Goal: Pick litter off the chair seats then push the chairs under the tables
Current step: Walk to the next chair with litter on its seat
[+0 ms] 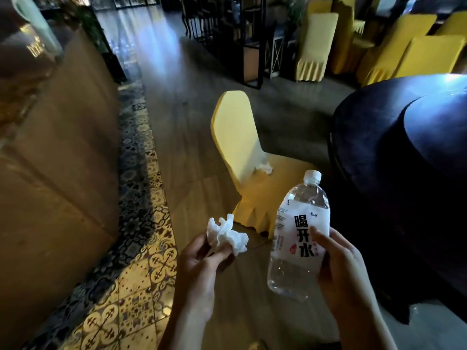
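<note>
My left hand (202,263) grips a crumpled white tissue (228,236) low in the view. A clear plastic water bottle (298,238) with a white cap and a white label with black characters stands upright in my right hand (341,269). Ahead stands a yellow-covered chair (242,157), its back turned to the left and its seat facing the table. On the seat, against the backrest, lies another crumpled white tissue (264,168). The round table with a dark cloth (394,152) is to the right of the chair, apart from it.
A tall brown wall or counter (63,160) runs along the left beside a strip of patterned floor tiles (141,223). Several more yellow-covered chairs (394,51) stand at the back right. A black metal shelf frame (242,41) stands behind the chair.
</note>
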Available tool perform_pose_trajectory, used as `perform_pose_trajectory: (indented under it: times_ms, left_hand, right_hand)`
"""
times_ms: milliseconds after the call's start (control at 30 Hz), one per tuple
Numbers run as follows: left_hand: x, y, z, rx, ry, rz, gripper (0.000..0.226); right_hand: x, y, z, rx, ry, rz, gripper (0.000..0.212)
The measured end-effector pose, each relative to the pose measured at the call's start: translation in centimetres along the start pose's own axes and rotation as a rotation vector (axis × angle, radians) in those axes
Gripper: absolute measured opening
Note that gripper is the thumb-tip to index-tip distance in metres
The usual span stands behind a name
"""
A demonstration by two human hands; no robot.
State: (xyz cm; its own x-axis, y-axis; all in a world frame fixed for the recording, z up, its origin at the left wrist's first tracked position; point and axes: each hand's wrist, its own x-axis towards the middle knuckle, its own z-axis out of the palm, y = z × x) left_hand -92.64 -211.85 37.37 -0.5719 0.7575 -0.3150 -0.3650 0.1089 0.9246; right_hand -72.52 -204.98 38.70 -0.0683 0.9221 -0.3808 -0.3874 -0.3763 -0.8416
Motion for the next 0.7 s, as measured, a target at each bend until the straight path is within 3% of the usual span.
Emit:
perform_pose_trajectory:
  times_ms: [233,433,700]
  left_hand:
    - [10.4,0.4,6.9,0.029,-0.032,-0.045,0.037]
    - [21.6,0.3,13.0,0.024,-0.072,-0.160,0.060]
    - [40.3,0.7,21.9,0.043,-0.136,-0.214,0.043]
  right_hand:
    - [10.7,-2.7,1.3,0.047,0.062,0.033,0.025]
    - [21.3,-4.3,2.8,0.088,0.162,0.068,0.029]
    - [39.9,-7.4,7.5,-0.023,0.258,0.061,0.020]
